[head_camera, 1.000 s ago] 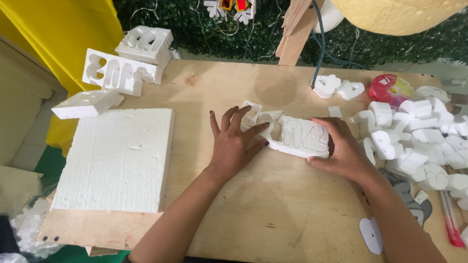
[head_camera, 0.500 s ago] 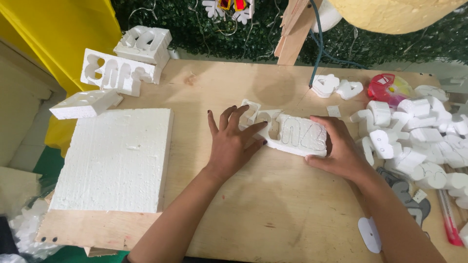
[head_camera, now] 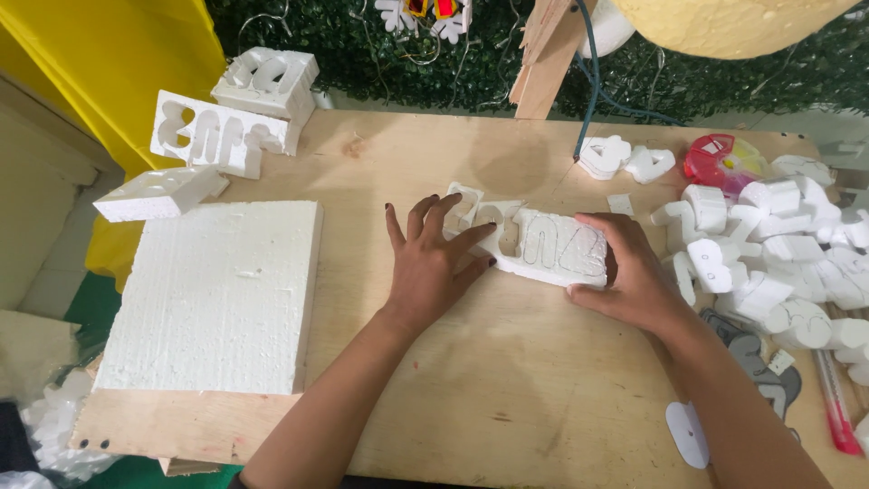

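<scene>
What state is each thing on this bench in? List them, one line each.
Foam strip: flat on the table, shapes outlined, partly cut, held at both ends.
Left hand: fingers spread, pressing the strip's cut end.
Right hand: gripping the strip's other end.
Foam slab: flat, uncut.
Cut-out pieces: heaped loosely.

**Bench surroundings, plywood table as reference**

Plywood table [head_camera: 507, 398] carries a large white foam slab [head_camera: 213, 294] at its left end. Beyond the slab: three cut-out foam offcuts [head_camera: 222, 131]. Right edge: heap of white foam shapes [head_camera: 778, 244], a red-and-yellow disc [head_camera: 721, 161], a red pen [head_camera: 835, 407]. Behind the table: green hedge backdrop [head_camera: 724, 77], yellow sheet [head_camera: 118, 63].
</scene>
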